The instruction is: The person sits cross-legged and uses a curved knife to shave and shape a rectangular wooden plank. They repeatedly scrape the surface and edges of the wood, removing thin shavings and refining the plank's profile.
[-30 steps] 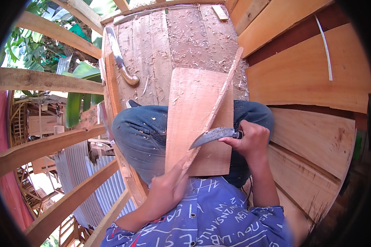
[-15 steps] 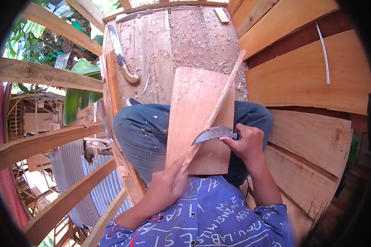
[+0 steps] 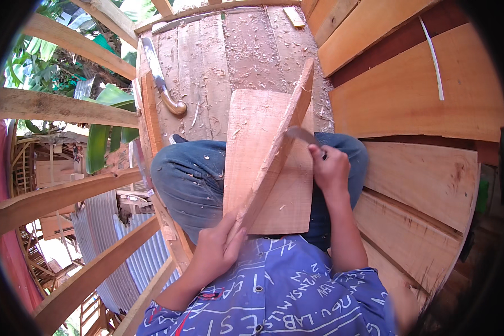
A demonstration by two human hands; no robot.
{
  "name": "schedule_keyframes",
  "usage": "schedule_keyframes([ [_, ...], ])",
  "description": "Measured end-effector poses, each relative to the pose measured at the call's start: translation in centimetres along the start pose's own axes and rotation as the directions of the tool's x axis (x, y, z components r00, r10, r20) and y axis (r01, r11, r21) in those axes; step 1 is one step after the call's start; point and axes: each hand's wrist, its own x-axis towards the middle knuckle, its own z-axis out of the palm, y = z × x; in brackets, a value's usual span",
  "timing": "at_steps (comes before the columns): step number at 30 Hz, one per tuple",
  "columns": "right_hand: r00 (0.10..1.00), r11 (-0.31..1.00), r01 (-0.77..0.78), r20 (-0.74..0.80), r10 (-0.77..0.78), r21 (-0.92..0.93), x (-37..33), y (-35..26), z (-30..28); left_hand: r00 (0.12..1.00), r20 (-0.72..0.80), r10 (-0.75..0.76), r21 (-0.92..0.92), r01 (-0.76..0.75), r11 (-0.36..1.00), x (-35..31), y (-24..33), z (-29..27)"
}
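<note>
Clock pos. read from centre of lap. Wooden slat (image 3: 277,157): tilted up on edge over flat wooden board (image 3: 257,112), near end at 7 o'clock, far end at 1 o'clock. L hand (image 3: 219,246), at 7 o'clock, has fingers & thumb closed round slat's near end, prob. to fix its angle; some fingertips hidden. R hand (image 3: 331,171), at 3 o'clock, is fully curled round handle of short curved knife (image 3: 301,134); blade points approx. 10 o'clock, beside slat's R face. Blade contact: cannot tell. Board lies across legs in blue jeans (image 3: 187,185), prob. as work surface & leg guard. Long bolo w/ wooden handle (image 3: 161,78) lies at 10 o'clock on floorboards (image 3: 204,61), clear of both hands. Wood shavings (image 3: 251,40) scattered at 12 o'clock.
</note>
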Motion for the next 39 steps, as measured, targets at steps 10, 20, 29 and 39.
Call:
schedule_keyframes([
  [10, 0.971, 0.967, 0.110, 0.184, -0.154, 0.232, -4.9, -3.3, -1.0, 0.998, 0.062, -0.026, -0.088, 0.031, 0.996, 0.5, -0.5, 0.4],
  [20, 0.951, 0.942, 0.309, 0.042, -0.307, -0.131, -2.0, -1.6, -3.1, 0.999, 0.023, 0.028, -0.032, -0.027, 0.999, 0.5, 0.5, 0.9],
  [29, 0.935, 0.934, 0.354, -0.017, -0.355, -0.050, -2.1, -0.9, -2.9, 0.999, 0.038, 0.020, 0.023, -0.021, 1.000, -0.1, 0.9, 1.0],
  [39, 0.895, 0.898, 0.439, 0.092, -0.438, 0.005, -3.6, -2.6, -3.5, 0.999, 0.031, 0.005, 0.060, -0.007, 0.998, 0.3, 1.5, 1.3],
])
